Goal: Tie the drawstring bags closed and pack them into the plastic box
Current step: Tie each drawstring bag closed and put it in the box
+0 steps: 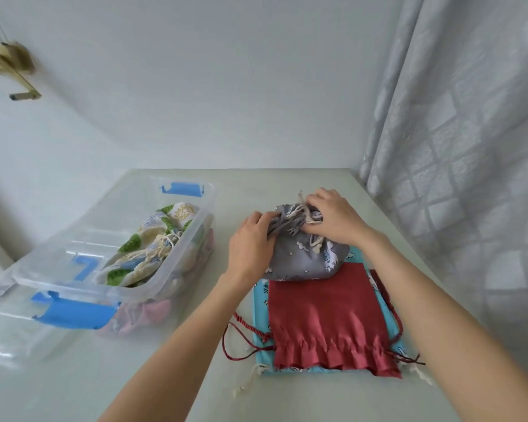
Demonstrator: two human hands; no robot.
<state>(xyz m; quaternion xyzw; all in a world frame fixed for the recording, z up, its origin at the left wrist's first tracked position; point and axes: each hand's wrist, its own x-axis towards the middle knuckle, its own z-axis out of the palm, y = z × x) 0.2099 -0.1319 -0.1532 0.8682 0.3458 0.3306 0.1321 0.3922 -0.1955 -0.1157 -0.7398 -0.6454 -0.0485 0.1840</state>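
Gripping grey bag (302, 254), both hands (250, 248) clamped | pale table (195, 376) | white wall (195, 86) | curtain (454, 117) right

Box (177, 239) is clear glossy plastic with opaque blue plastic latches (182, 189). Grey bag (302, 257) looks like matt woven cotton, printed, with a rough off-white cotton cord (305, 216). Red bag (326, 318) is matt cloth too, plain, and its cord (244, 325) is a twisted rope with a slight sheen. Table (165, 376) is smooth, pale and a bit glossy. Curtain (457, 147) is textured grey fabric.
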